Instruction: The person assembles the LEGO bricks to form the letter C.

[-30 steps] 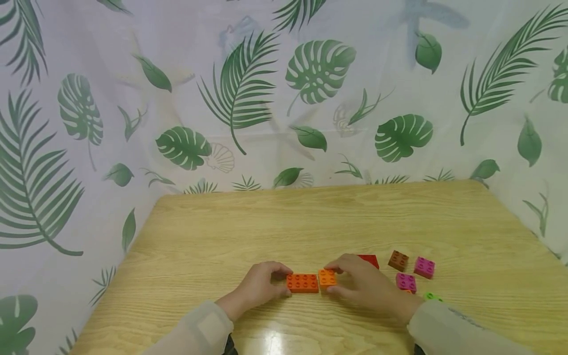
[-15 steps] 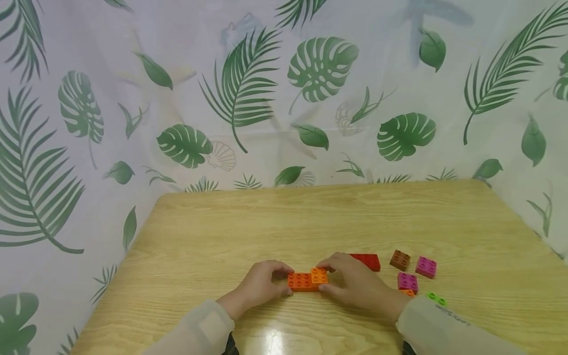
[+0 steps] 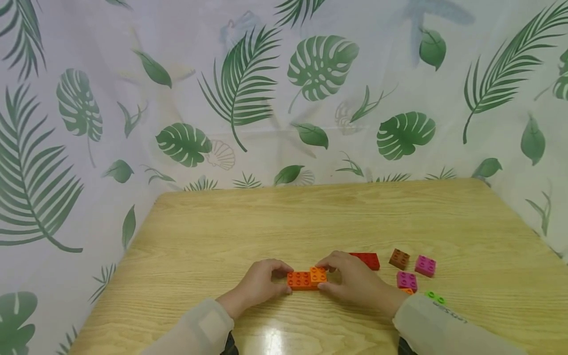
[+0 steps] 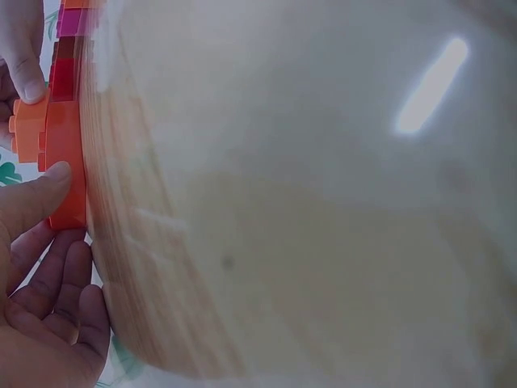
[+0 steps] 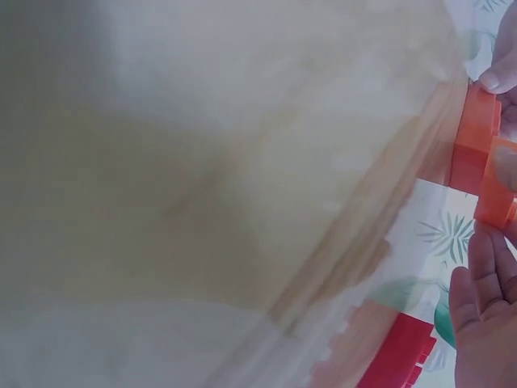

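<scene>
On the table, my left hand (image 3: 262, 283) pinches the left end of a long red-orange toy building brick (image 3: 299, 280) between thumb and fingers. A smaller light orange brick (image 3: 317, 274), four-studded, sits over the right end of that brick, studs up. My right hand (image 3: 357, 282) holds the small brick by its near and far sides. In the left wrist view the light orange brick (image 4: 31, 129) stands against the studded face of the long brick (image 4: 66, 162); whether it is fully pressed down I cannot tell. The right wrist view shows the light orange brick (image 5: 489, 194) at the fingertips.
Behind the right hand lies a red brick (image 3: 368, 260), partly hidden. To the right are a brown brick (image 3: 399, 259), two magenta bricks (image 3: 425, 265), a partly covered orange brick (image 3: 407, 291) and a green brick (image 3: 435, 297). A leaf-patterned cloth (image 3: 266, 98) hangs behind the wooden table (image 3: 213, 222).
The right hand has moved left with the light orange brick, from beside the long brick to on top of its right end. The left hand keeps its hold; little differs over the last half second.
</scene>
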Demonstrator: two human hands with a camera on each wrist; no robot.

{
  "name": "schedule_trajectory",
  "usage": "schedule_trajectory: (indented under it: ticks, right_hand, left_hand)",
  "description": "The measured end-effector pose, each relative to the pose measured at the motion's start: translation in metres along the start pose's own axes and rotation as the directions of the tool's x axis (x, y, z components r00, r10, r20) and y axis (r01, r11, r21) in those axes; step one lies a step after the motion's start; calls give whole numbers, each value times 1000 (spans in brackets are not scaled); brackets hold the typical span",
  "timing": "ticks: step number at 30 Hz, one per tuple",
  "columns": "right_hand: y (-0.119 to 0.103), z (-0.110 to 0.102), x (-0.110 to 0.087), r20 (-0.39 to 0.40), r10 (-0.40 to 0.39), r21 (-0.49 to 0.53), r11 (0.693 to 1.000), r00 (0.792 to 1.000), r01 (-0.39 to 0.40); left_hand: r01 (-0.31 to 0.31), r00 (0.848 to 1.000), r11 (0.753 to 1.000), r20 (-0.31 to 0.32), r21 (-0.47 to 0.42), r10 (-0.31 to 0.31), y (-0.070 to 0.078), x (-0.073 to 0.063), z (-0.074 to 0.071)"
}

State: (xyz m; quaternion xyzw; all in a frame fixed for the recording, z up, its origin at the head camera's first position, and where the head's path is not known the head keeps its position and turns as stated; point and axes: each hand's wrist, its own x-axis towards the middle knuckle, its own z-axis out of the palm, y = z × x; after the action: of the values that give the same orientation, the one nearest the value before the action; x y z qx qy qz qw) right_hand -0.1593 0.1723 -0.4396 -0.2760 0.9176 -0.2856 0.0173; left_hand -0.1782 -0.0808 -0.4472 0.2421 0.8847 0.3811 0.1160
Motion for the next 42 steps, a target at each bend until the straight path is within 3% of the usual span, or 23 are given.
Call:
schedule_trajectory:
  ticks: [11, 17, 21, 26, 33, 42]
  right_hand:
    - [3, 2, 0, -11, -23, -4, 1000, 1000, 23]
    - [2, 2, -4, -16, 29, 19, 999, 999, -29]
    - [2, -3, -6, -36, 16, 34, 999, 999, -15]
    - [6, -11, -11, -108, -55, 46, 997, 993, 60]
    - [17, -17, -23, -258, -159, -13, 987, 953, 161]
    - [30, -28, -47, -310, -110, -68, 993, 944, 94]
  left_hand:
    - [2, 1000, 1000, 4, 2, -2, -2, 1, 1]
    - [11, 1000, 1000, 8, -3, -10, -1, 1, 2]
    - [12, 1000, 1000, 12, -4, -12, -1, 0, 2]
    - [21, 1000, 1000, 22, -20, -21, -1, -1, 1]
    - [17, 1000, 1000, 20, -19, -17, -1, 0, 1]
    - [-1, 1000, 1000, 5, 5, 1, -1, 0, 2]
